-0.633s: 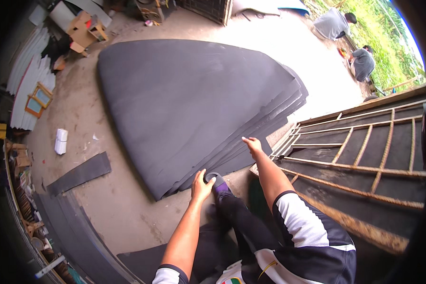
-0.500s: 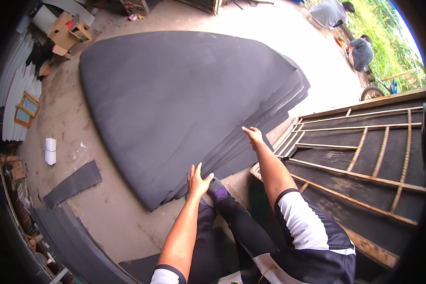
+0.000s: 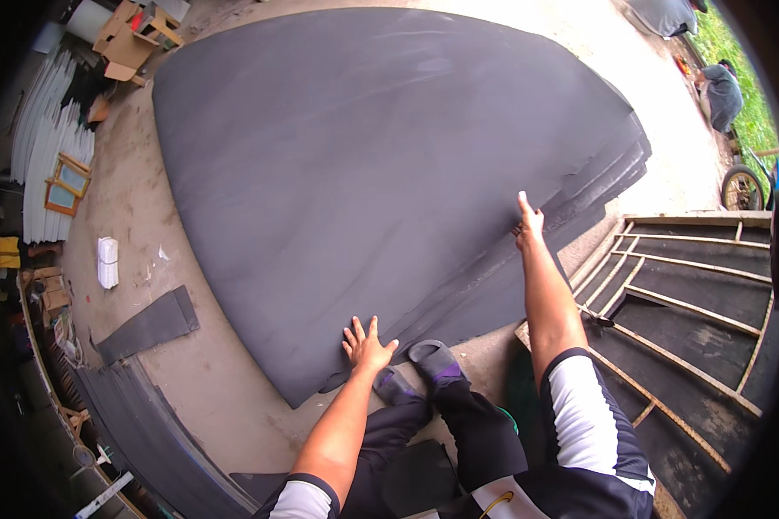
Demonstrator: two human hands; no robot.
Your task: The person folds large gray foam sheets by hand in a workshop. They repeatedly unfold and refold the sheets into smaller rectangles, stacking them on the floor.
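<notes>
We press our left hand (image 3: pixel 365 343), fingers spread wide, flat on the dark sheet (image 3: pixel 381 164) at lower centre; our right hand (image 3: pixel 528 221) steadies its right edge, fingers extended.

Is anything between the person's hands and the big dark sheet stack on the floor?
Nothing visible. The left hand lies flat on the near edge of the dark sheet stack, and the right hand rests on its right edge.
</notes>
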